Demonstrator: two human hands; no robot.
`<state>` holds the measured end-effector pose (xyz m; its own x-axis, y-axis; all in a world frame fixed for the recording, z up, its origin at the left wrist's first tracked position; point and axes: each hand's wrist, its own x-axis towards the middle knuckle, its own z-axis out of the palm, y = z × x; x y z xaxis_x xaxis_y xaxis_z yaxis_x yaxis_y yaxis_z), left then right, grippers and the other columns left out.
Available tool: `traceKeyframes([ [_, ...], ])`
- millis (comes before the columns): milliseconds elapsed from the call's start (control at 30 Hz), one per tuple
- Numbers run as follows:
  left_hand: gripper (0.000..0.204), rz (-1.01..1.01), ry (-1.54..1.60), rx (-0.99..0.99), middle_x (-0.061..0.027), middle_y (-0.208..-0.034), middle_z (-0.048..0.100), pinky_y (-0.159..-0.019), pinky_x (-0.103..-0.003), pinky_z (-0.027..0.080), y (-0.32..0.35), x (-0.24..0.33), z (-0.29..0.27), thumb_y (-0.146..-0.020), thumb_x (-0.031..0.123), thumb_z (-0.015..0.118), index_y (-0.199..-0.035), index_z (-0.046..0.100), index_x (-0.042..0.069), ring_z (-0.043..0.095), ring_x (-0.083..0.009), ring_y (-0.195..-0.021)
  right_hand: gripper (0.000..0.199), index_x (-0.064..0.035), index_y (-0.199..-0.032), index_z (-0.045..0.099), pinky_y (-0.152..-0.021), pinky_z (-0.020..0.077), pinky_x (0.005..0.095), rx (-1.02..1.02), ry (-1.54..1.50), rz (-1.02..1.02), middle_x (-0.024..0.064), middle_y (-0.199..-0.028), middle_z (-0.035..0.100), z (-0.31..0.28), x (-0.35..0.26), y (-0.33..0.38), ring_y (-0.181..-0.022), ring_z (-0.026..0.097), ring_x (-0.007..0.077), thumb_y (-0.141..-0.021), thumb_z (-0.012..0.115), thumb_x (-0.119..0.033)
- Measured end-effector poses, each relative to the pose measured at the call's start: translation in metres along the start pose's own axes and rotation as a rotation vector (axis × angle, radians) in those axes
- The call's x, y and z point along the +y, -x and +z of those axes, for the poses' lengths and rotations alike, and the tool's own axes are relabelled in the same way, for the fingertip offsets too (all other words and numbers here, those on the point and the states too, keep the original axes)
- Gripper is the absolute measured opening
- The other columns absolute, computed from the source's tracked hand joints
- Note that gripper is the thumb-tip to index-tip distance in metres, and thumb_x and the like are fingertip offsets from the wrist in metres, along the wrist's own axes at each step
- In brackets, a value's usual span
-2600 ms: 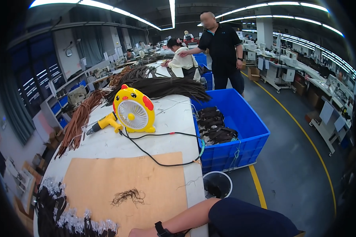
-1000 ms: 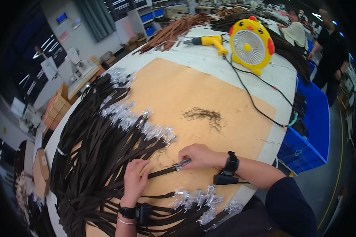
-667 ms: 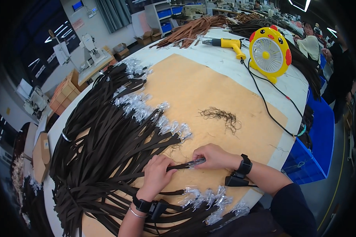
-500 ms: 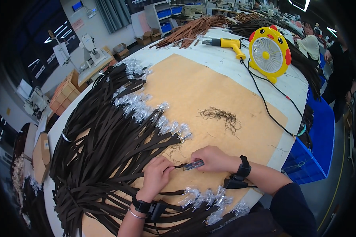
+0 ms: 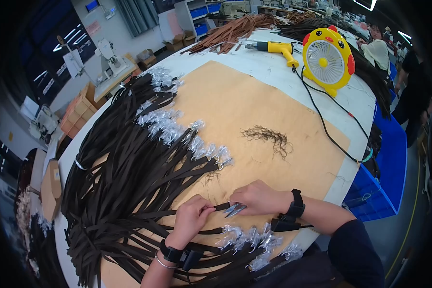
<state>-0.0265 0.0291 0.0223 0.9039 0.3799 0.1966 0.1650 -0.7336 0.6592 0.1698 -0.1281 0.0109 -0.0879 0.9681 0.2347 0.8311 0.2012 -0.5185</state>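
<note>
Between finger and thumb, my left hand (image 5: 193, 214) pinches a dark brown strap (image 5: 222, 207). The strap spans the short gap to my right hand (image 5: 260, 197), whose curled fingers hold thread snips (image 5: 234, 210). The snips' blades stick out below the strap, pointing down and left, slightly apart. My right fingertips appear to meet the strap's end, though the hand hides that end. More dark straps (image 5: 129, 158) fan out to the left, many with plastic-wrapped metal clasps (image 5: 197, 146). A second row of wrapped clasps (image 5: 249, 240) lies just below my hands.
A tan sheet (image 5: 235, 101) covers much of the white table (image 5: 269, 72). On it sits a heap of cut threads (image 5: 269, 138). Beyond are a yellow heat gun (image 5: 278, 49), a corded yellow fan (image 5: 327, 62) and reddish-brown straps (image 5: 235, 32). A blue bin (image 5: 379, 192) stands at right.
The snips have swung from lying across the strap to pointing downward below it. My right hand has shifted slightly left, and more of the strap shows between my hands.
</note>
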Motion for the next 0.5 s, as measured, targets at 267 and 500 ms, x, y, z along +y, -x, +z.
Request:
traceKeyframes([
  [267, 0.015, -0.122, 0.154, -0.016, -0.0059, -0.079, 0.064, -0.058, -0.025, 0.046, 0.011, 0.003, 0.013, -0.076, -0.001, 0.078, -0.09, 0.072, -0.002, 0.057, -0.0105, -0.062, 0.022, -0.0131, -0.093, 0.067, -0.058, 0.048, 0.0414, 0.051, -0.172, 0.184, 0.0092, -0.071, 0.067, 0.018, 0.0, -0.011, -0.066, 0.066, 0.0316, -0.081, 0.077, -0.029],
  [500, 0.021, -0.149, 0.223, 0.056, -0.0056, -0.08, 0.066, -0.061, -0.024, 0.049, 0.011, 0.003, 0.025, -0.074, 0.0, 0.082, -0.093, 0.073, -0.003, 0.059, -0.0098, -0.065, 0.014, -0.0105, -0.089, 0.07, -0.056, 0.0464, 0.0399, 0.124, -0.295, 0.274, 0.0119, -0.068, 0.065, 0.031, 0.009, -0.021, -0.062, 0.064, 0.0314, -0.083, 0.073, -0.023],
])
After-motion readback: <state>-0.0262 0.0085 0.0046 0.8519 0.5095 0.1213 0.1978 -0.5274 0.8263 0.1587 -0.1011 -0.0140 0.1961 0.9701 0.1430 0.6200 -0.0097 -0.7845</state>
